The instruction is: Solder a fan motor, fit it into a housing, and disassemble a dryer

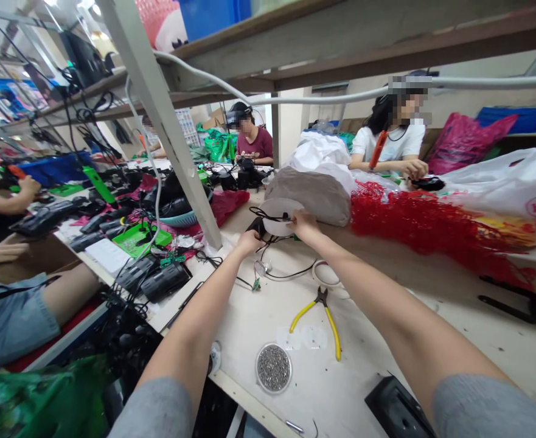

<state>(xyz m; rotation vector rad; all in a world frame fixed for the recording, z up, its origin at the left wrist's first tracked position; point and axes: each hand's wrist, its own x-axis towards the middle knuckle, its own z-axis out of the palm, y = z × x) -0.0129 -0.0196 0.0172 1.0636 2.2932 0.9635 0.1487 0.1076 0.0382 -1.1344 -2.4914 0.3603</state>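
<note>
My right hand [304,224] holds the lower edge of a white plastic disc [280,218], its fingers curled closely around the rim in a narrow grip. The disc is just ahead of both hands, tilted with its face toward me. Being round, it shows no long axis. My right hand is the nearer, touching it directly, while the disc lies up and to the right of my left hand [249,242]. That hand is at the disc's lower left edge, against a small black piece [255,227]. Its fingers are hidden, so I cannot tell whether they close on the piece. Thin black wires [268,214] loop over the disc's top and trail down past my left hand.

Below the disc, toward me, a small green circuit board [256,284] hangs on a wire. Farther down are yellow-handled pliers [321,316] and a round tin of small screws [274,367]. Behind the disc is a grey cloth bundle [311,194], with red netting [432,231] off to its right. Well beyond it, a co-worker in a maroon shirt [254,146] sits at the far bench, and another in a white shirt [386,141] holds an orange tool [377,149].
</note>
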